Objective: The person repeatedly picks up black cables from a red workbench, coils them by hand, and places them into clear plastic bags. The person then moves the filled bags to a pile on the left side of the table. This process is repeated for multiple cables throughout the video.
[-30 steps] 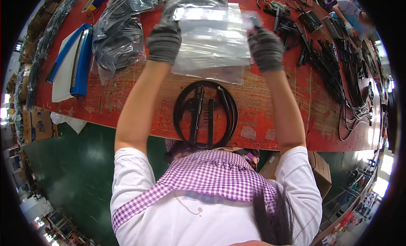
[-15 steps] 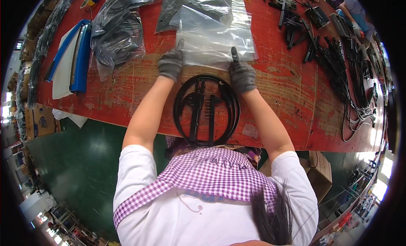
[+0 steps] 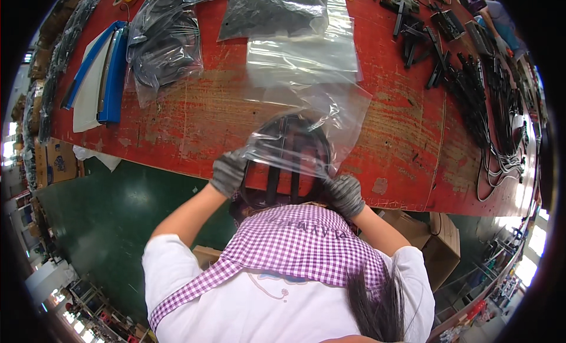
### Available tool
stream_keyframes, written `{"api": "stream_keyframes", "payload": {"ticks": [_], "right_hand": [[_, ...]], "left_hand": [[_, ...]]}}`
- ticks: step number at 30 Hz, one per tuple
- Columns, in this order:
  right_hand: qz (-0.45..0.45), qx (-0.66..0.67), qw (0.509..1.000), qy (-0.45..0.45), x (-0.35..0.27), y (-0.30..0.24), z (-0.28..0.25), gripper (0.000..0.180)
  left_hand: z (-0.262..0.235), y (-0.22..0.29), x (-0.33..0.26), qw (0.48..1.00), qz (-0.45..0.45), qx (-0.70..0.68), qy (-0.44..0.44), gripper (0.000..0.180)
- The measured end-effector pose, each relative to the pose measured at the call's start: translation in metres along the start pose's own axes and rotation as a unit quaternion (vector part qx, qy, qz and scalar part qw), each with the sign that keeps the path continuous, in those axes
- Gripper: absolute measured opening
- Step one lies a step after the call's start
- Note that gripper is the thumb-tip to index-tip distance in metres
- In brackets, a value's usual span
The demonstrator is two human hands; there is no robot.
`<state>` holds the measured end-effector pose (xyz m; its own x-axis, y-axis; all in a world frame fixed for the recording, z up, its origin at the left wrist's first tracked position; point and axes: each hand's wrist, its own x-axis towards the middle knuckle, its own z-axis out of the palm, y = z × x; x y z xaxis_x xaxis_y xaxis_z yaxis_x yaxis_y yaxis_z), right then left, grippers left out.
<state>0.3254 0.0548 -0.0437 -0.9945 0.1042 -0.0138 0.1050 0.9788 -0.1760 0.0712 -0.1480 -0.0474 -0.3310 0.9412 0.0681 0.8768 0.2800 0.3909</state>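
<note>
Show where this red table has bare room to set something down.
Bare table lies between the bagged cables and left hand, and between the clear bag and black cables. Crowded: far right; and front middle, where left hand and right hand hold that bag over a black bundle.

A clear, creased plastic bag (image 3: 349,116) stretches over the far part of a round black bundle of coiled cable and straight bars (image 3: 273,184) at the scuffed red worktop's (image 3: 407,160) near edge.
</note>
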Motion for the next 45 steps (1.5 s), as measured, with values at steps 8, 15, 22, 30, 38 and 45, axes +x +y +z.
{"api": "stream_keyframes", "payload": {"ticks": [8, 15, 22, 30, 38, 45], "right_hand": [[-0.147, 0.146, 0.972, -0.107, 0.025, -0.014, -0.026, 0.039], [-0.127, 0.230, 0.962, 0.079, 0.122, -0.002, -0.116, 0.025], [-0.033, 0.497, 0.845, 0.197, 0.114, -0.022, -0.281, 0.031], [0.127, 0.467, 0.873, 0.052, 0.237, 0.051, -0.257, 0.018], [-0.017, 0.353, 0.798, 0.487, 0.325, 0.092, -0.225, 0.008], [0.056, 0.143, 0.929, 0.338, 0.177, 0.165, -0.111, 0.008]], "left_hand": [[-0.001, 0.040, -0.119, 0.968, -0.244, -0.032, -0.049, 0.036], [-0.121, 0.029, -0.047, 0.944, -0.258, 0.204, 0.038, 0.014], [-0.279, 0.093, -0.029, 0.863, -0.147, -0.354, 0.330, 0.025], [-0.282, -0.013, 0.082, 0.964, -0.158, -0.131, 0.168, 0.016], [-0.286, -0.048, 0.174, 0.906, -0.072, 0.090, 0.407, 0.023], [-0.078, -0.024, 0.115, 0.992, 0.105, 0.041, 0.052, 0.016]]}}
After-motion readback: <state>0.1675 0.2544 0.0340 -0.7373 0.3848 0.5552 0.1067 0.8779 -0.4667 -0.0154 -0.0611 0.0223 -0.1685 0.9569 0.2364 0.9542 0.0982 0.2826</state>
